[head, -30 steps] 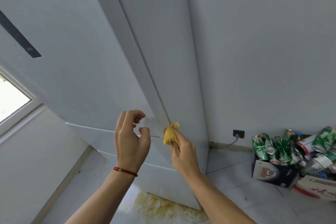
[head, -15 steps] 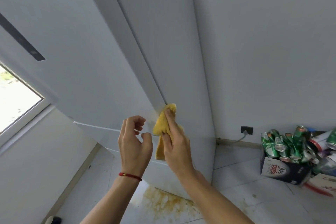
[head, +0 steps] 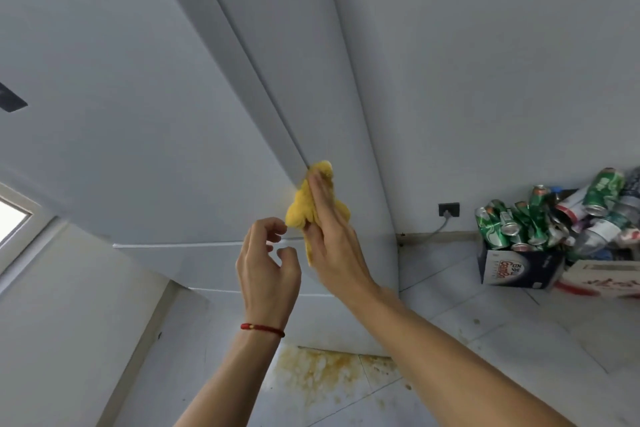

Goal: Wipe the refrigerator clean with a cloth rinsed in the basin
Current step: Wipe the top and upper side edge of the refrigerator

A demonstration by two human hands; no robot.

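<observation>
Since half a second ago your right hand [head: 332, 246] has slid the yellow cloth [head: 306, 204] higher up the refrigerator [head: 194, 135] corner edge, fingers flat, pressing it there; your left hand [head: 266, 263] hovers just beside, loosely curled, empty.

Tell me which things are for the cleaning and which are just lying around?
For the cleaning:
yellow cloth
right hand pressing it on
refrigerator

Just lying around:
box of green cans
wall socket
brown stain on the floor
window
</observation>
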